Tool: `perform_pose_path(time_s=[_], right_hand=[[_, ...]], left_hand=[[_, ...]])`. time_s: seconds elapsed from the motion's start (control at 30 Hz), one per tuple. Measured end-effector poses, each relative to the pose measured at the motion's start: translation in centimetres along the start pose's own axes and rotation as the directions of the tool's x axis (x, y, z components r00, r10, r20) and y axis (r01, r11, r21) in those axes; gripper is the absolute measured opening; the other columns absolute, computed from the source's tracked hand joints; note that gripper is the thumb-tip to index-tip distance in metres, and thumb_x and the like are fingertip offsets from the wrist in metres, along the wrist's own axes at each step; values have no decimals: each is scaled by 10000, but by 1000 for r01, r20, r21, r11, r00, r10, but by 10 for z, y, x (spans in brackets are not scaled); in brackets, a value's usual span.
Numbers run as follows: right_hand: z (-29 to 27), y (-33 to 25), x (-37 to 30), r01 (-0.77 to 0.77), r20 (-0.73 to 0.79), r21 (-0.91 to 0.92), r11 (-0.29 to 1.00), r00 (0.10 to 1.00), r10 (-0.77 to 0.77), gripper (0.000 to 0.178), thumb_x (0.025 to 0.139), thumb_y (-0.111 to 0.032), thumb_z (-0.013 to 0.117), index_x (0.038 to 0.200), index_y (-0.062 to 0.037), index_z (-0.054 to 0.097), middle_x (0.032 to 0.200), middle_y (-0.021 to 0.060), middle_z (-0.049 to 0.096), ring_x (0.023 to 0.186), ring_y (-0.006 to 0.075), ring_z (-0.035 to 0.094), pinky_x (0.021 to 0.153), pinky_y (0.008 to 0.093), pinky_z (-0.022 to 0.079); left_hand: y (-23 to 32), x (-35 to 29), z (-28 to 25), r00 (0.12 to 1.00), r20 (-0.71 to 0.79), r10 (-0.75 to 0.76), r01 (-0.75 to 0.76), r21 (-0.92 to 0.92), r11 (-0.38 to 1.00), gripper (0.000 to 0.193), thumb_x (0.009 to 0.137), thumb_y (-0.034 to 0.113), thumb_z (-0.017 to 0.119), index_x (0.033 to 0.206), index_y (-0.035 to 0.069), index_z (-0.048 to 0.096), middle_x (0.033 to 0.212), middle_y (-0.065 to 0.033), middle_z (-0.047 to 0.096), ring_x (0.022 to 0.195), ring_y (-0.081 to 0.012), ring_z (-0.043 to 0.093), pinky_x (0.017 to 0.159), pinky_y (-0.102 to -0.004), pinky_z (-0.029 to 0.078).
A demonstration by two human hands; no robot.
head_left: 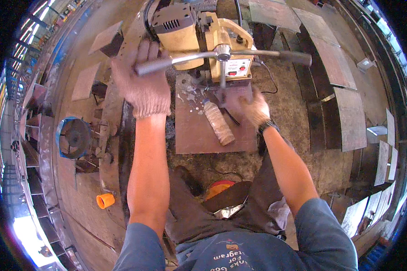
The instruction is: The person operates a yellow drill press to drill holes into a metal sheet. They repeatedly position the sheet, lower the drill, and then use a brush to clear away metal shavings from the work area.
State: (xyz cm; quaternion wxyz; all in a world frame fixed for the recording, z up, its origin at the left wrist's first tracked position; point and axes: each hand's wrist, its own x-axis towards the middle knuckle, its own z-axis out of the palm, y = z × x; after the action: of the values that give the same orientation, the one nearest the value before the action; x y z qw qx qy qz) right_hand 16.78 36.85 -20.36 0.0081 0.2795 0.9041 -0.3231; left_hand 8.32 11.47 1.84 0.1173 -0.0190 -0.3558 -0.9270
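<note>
A yellow magnetic drill [181, 40] with a dark motor cover stands at the far side of a steel plate [190, 140]. Spokes of its feed handle [181, 58] reach out to both sides and toward me. My left hand [147, 90], in a knitted glove, lies behind the left spoke's end with its fingers stretched out. Close to the end of the near spoke is my right hand [251, 108], gloved too, its fingers smeared by motion; whether they grip the spoke is unclear. A clear plastic bottle [219, 124] lies on the plate between my hands, beside a thin dark rod [231, 116].
Steel plates [350, 113] rest on supports to the right. On the left are a blue-rimmed round object [73, 137] and an orange cup [105, 201]. Metal shavings [191, 97] lie near the drill's base. A black cable [273, 81] curves off its right side.
</note>
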Motion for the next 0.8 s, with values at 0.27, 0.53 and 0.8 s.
perform_pose_path(time_s=[0.27, 0.53, 0.8], right_hand=[[-141, 40, -54, 423, -685, 680, 599, 658, 313, 529, 1027, -261, 700, 1446, 29, 558, 1288, 105, 675, 1062, 203, 646, 887, 362, 556], [-218, -115, -64, 706, -686, -396, 588, 199, -700, 482, 978, -196, 735, 1406, -4, 626, 1357, 196, 684, 1254, 311, 642, 1084, 406, 509], [-168, -57, 41, 417, -22, -621, 663, 837, -547, 344, 947, -349, 641, 1133, -82, 752, 989, 186, 781, 932, 399, 768, 815, 537, 611]], left_hand=[[-146, -73, 155, 587, 809, 36, -746, 523, 412, 595, 813, 602, 757, 1106, 84, 739, 1082, -204, 753, 1011, -402, 728, 895, -518, 562], [-269, -82, 2, 395, 417, -819, -704, 710, 22, 713, 930, 679, 596, 1251, 56, 728, 1270, -204, 736, 1248, -346, 679, 1178, -550, 381], [-266, -53, -76, 796, 318, -514, -446, 883, -144, 483, 995, 552, 573, 1212, 172, 778, 1178, -193, 756, 1087, -421, 715, 982, -513, 550]])
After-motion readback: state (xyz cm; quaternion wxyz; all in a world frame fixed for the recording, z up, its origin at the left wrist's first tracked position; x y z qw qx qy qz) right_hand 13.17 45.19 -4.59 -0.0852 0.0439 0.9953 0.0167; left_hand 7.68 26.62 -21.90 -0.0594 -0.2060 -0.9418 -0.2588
